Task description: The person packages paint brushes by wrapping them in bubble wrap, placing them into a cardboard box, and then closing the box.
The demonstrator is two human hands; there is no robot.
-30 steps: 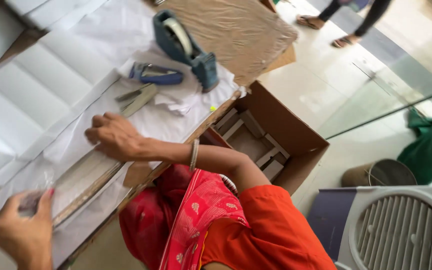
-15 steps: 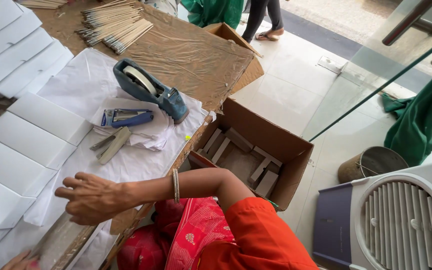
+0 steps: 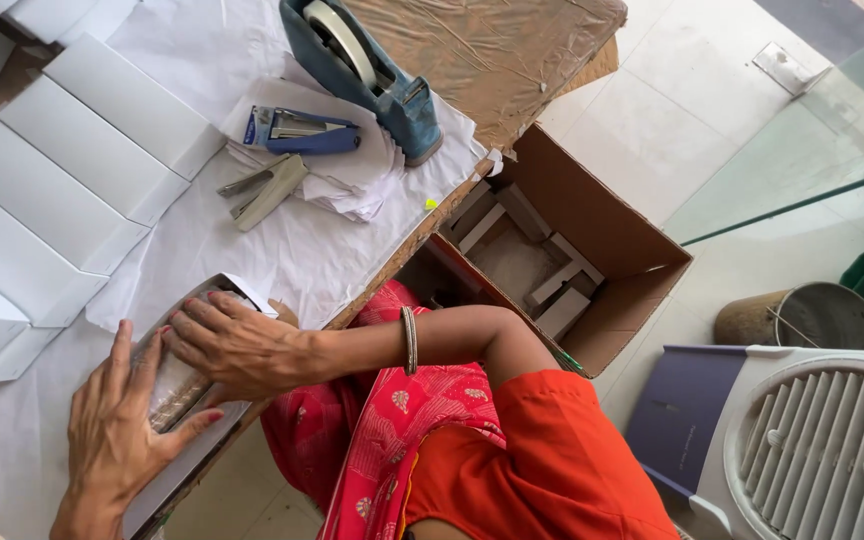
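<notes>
A long white carton [image 3: 214, 441] lies open at the near edge of the table, with a clear-wrapped bundle [image 3: 174, 388] inside it. My left hand [image 3: 117, 425] comes in from the lower left and clasps the carton and bundle, thumb along the side. My right hand [image 3: 237, 348], a bangle on its wrist, lies across the top end of the bundle with fingers spread and pressing. A white flap [image 3: 244, 291] of the carton stands up just above my right fingers.
Folded white cartons [image 3: 72, 180] cover the table's left. A blue stapler [image 3: 297, 130], a grey stapler [image 3: 264, 190] and a blue tape dispenser [image 3: 372, 70] lie on white paper. An open cardboard box [image 3: 602, 250], a metal bucket [image 3: 812, 315] and a cooler [image 3: 812, 450] stand on the floor.
The view has swung down and closer to the table's edge. My left hand has come up beside my right, and both now rest on the bundle in the carton.
</notes>
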